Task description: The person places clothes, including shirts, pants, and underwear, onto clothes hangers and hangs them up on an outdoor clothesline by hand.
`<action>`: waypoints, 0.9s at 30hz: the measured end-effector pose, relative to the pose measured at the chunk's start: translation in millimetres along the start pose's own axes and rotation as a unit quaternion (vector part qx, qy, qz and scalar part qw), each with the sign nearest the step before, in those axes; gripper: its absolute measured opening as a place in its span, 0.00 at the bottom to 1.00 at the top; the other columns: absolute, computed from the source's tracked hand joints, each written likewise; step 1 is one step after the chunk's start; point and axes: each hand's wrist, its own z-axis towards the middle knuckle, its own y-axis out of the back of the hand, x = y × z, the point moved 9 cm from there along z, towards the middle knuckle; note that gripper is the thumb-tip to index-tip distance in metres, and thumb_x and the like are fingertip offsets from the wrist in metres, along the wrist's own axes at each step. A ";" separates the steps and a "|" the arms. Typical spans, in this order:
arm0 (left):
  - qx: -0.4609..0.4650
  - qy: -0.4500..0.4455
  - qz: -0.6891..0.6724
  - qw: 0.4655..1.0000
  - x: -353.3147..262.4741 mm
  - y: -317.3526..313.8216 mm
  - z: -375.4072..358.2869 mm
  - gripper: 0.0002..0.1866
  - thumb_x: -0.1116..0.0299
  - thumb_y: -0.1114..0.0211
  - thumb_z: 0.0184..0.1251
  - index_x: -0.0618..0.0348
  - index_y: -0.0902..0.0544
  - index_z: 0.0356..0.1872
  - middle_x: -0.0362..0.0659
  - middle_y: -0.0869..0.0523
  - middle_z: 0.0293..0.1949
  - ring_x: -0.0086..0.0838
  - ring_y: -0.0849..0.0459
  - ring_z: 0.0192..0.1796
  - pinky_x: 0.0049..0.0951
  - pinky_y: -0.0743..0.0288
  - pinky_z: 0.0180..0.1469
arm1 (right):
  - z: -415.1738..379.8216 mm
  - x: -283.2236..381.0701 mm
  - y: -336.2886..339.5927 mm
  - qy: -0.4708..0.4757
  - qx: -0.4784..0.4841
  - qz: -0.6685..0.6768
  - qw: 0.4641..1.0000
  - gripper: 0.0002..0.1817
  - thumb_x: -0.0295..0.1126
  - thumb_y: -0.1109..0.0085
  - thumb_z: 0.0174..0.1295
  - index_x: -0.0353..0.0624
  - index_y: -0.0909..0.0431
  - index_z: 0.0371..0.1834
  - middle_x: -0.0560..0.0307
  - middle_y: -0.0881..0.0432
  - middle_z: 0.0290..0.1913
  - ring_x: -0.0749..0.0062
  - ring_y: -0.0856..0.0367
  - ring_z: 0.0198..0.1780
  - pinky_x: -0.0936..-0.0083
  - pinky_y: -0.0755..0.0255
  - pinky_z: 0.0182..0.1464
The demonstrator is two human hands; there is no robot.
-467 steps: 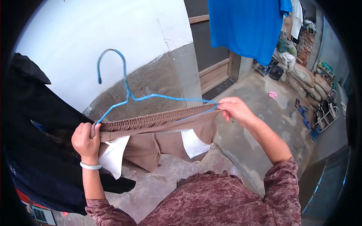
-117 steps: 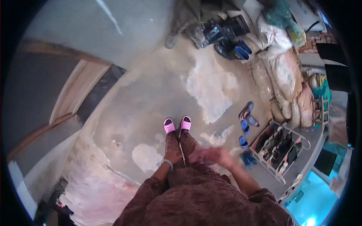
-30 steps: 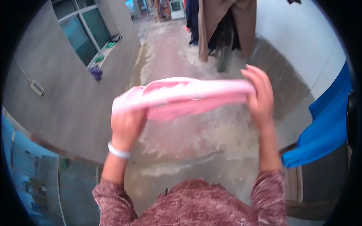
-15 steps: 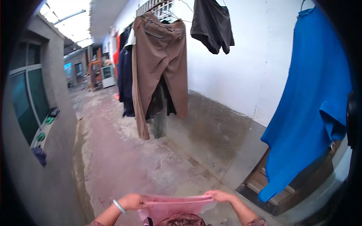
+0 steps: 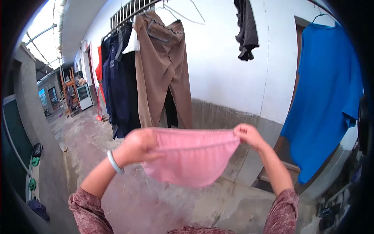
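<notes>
A small pink garment (image 5: 191, 156) is stretched flat between my two hands at chest height. My left hand (image 5: 136, 146), with a pale bangle on its wrist, grips the left end of the elastic waistband. At the right end my right hand (image 5: 247, 135) pinches the band. Behind the garment, brown trousers (image 5: 163, 66) hang on a hanger from the overhead rail (image 5: 130, 9).
Dark blue and red clothes (image 5: 117, 78) hang further left along the rail. A blue shirt (image 5: 325, 93) hangs at the right before a doorway, a black garment (image 5: 245, 27) above. An empty wire hanger (image 5: 185, 13) hangs on the rail. The white wall (image 5: 222, 78) runs along the right.
My hands have lifted the pink garment from waist height to chest height and spread it wider. My view has shifted a little closer to the hanging clothes.
</notes>
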 end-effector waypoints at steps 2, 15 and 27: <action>-0.007 0.022 0.011 1.000 30.5 15.5 13.3 0.17 0.62 0.23 0.45 0.59 0.24 0.18 0.46 0.25 0.20 0.40 0.24 0.26 0.36 0.29 0.30 | 40.1 9.7 7.5 0.013 -0.041 0.008 0.999 0.06 0.35 0.40 0.63 0.47 0.21 0.37 0.69 0.22 0.32 0.85 0.26 0.33 0.82 0.29 0.35; 0.006 0.178 0.138 0.974 195.0 47.0 140.6 0.14 0.65 0.27 0.52 0.66 0.21 0.23 0.41 0.25 0.20 0.25 0.27 0.25 0.28 0.33 0.30 | 280.0 65.9 85.7 0.092 -0.113 -0.023 0.989 0.08 0.38 0.40 0.61 0.46 0.20 0.33 0.66 0.21 0.29 0.81 0.25 0.30 0.81 0.31 0.35; -0.058 0.185 0.176 0.965 298.1 107.8 260.7 0.16 0.57 0.34 0.64 0.63 0.16 0.34 0.36 0.21 0.23 0.18 0.26 0.28 0.23 0.31 0.32 | 458.8 140.1 125.5 0.149 -0.182 0.017 0.972 0.08 0.36 0.38 0.55 0.44 0.20 0.29 0.63 0.21 0.28 0.79 0.27 0.27 0.80 0.30 0.33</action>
